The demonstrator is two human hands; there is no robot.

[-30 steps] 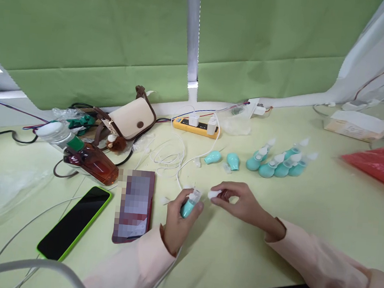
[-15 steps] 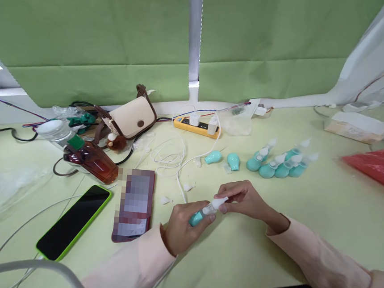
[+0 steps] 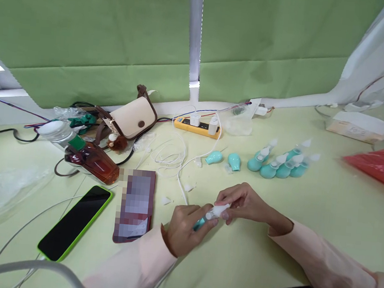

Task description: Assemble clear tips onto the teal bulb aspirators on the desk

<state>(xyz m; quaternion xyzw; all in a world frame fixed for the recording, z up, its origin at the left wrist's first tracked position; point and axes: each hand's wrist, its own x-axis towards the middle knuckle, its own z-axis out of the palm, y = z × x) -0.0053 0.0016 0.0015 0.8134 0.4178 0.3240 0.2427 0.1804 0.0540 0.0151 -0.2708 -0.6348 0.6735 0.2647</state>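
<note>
My left hand (image 3: 188, 228) is wrapped round a teal squeeze bulb (image 3: 200, 223) with a clear collar, most of it hidden by the fingers. On the bulb's end sits a white tapered nozzle tip (image 3: 220, 209), pinched between the thumb and fingers of my right hand (image 3: 242, 203). Beyond the hands lie two loose teal bulbs (image 3: 214, 157) without tips. To their right stands a cluster of several teal bulbs (image 3: 268, 170) fitted with clear collars and white tips. Small white tips (image 3: 166, 200) lie on the table left of my hands.
Left of my hands lie a red-cased phone (image 3: 151, 203) and a green-cased phone (image 3: 75, 223). Behind them are a bottle of amber liquid (image 3: 98, 165) and a cream handbag (image 3: 132, 118). A yellow power strip (image 3: 196, 127) has trailing white cables. A red plastic bag (image 3: 381, 165) lies far right.
Both hands have shifted slightly, and the bulb and tip between them sit a little lower and turned. The fingers of my right hand now cover more of the white tip.
</note>
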